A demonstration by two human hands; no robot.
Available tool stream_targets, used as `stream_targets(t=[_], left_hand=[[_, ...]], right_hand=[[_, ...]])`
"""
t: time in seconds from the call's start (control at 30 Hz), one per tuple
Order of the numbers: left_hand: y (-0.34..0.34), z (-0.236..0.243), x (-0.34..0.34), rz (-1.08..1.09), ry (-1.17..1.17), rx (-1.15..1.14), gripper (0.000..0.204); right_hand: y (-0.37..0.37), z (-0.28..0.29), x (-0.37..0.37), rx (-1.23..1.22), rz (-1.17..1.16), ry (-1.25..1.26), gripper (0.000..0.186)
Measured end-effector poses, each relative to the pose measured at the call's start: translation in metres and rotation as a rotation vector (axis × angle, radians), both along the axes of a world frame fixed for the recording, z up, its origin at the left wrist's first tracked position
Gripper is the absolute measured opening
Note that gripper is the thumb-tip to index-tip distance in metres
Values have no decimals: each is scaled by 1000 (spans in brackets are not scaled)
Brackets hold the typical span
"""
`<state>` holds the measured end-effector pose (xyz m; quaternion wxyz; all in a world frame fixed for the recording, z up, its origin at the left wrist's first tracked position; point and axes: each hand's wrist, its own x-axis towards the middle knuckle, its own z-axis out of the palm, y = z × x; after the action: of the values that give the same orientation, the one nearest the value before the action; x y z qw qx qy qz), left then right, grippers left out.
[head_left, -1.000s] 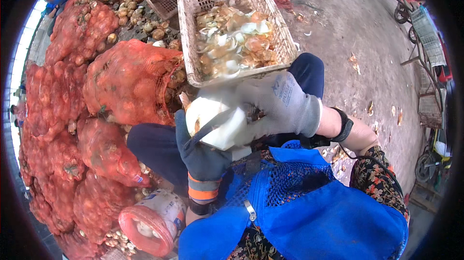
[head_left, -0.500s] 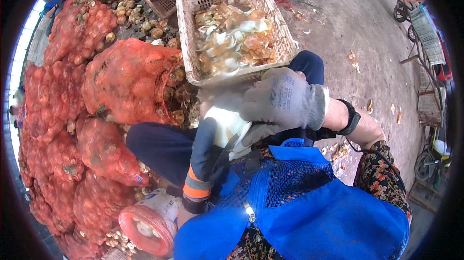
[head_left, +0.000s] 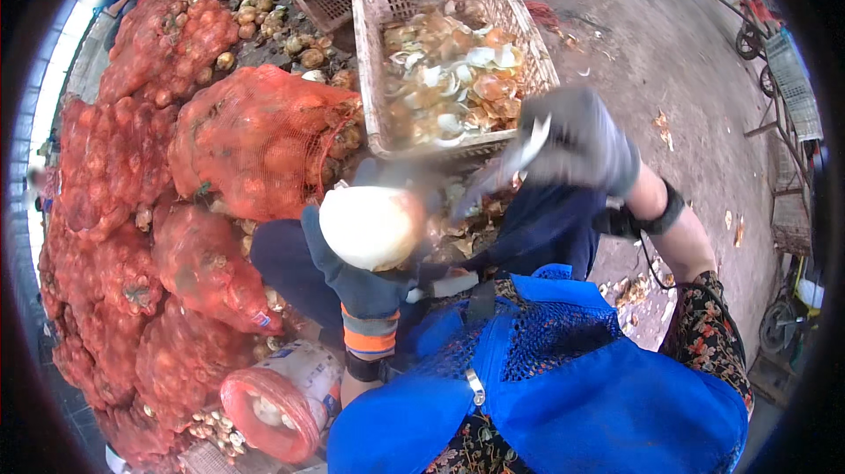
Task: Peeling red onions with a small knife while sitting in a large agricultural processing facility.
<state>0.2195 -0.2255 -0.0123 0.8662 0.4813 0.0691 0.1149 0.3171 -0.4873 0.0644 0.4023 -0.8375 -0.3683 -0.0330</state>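
Note:
My left hand (head_left: 356, 285), in a dark glove with an orange and grey cuff, is closed around a large, mostly peeled white onion (head_left: 368, 229) above my lap. The onion's right side is blurred. To the right, my right hand (head_left: 576, 141), in a grey glove and smeared by motion, pinches a curved white piece of onion peel (head_left: 533, 141). That hand is at the near right corner of a dirty white plastic crate (head_left: 368, 78). Inside the crate lie white and brown onion skins (head_left: 458, 78).
Red mesh sacks of onions (head_left: 255, 144) are piled on the left. Loose onions (head_left: 312, 58) lie behind them. By my left forearm stands a white container with a pink rim (head_left: 231, 404). A cart (head_left: 792, 87) stands far right, and peel scraps (head_left: 664, 129) dot the floor.
My right hand has moved from the onion up and to the right, carrying a peel piece. The left hand still holds the onion, now more exposed. The view has shifted slightly.

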Motion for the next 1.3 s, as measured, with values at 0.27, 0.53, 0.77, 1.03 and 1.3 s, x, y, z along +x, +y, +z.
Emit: stream_targets(t=[0.27, 0.53, 0.77, 1.03, 1.3], left_hand=[[-7, 47, 15, -386, -76, -769, 59], [-13, 51, 19, -546, 31, -516, 66], [-35, 63, 11, -309, 238, -126, 68], [-26, 48, 6, -419, 161, -139, 62], [-32, 46, 3, -304, 143, 418, 57]], right_hand=[[-9, -24, 68, -710, -433, 0, 57], [51, 27, -5, -231, 5, 650, 57], [44, -7, -8, -77, 180, 438, 63], [45, -12, -17, 111, 196, 547, 74], [43, 0, -21, -210, 154, 431, 66]])
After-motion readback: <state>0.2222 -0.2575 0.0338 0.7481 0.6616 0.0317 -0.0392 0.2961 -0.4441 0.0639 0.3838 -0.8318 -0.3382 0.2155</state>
